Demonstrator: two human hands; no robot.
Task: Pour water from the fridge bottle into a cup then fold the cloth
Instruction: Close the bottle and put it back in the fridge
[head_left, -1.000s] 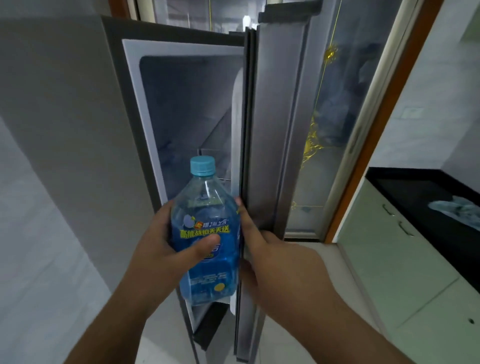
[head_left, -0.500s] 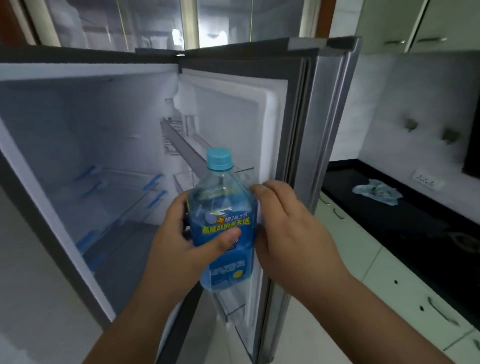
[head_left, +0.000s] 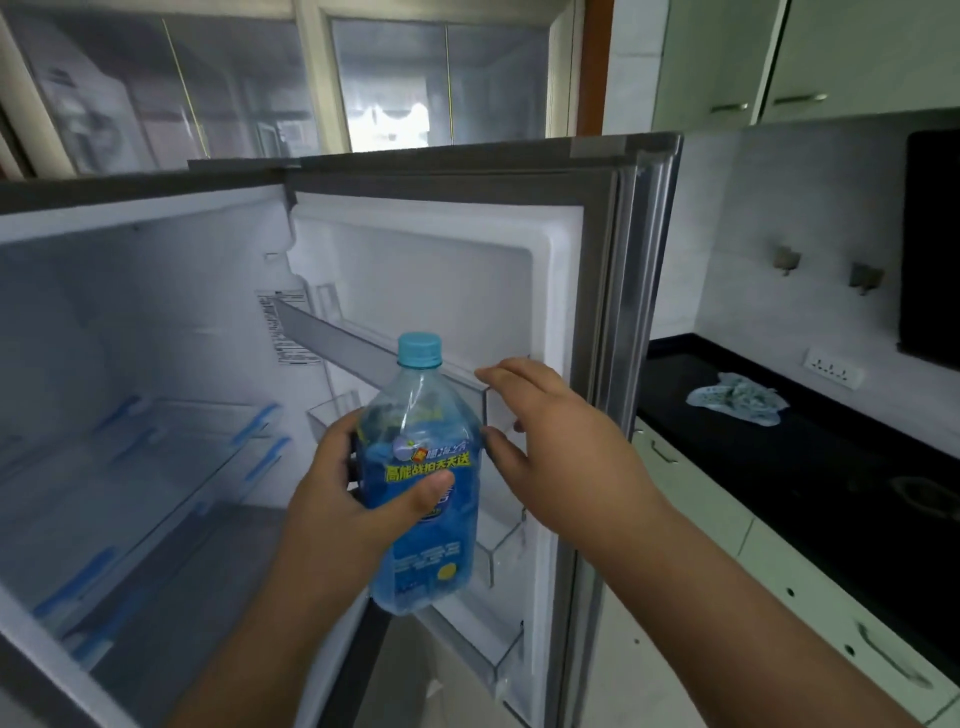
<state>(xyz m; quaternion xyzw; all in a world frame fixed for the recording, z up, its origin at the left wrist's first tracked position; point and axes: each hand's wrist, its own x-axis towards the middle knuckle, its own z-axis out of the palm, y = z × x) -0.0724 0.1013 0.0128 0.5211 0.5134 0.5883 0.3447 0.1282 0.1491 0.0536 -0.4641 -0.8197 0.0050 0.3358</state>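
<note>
Fetch step: left hand (head_left: 340, 499) grips bottle (head_left: 423, 478); right hand (head_left: 550, 441) released near fridge door (head_left: 631, 332). Next: shut door, find cup.

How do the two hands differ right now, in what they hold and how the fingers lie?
The left hand grips the bottle, thumb curled across its blue label; the right hand holds nothing. The left hand's fingers wrap round the bottle's body, while the right hand's fingers are spread and loosely extended toward the fridge door. The left hand sits lower and nearer the fridge's inside; the right hand is beside the door shelves. Both are bare and raised in front of the open fridge.
</note>
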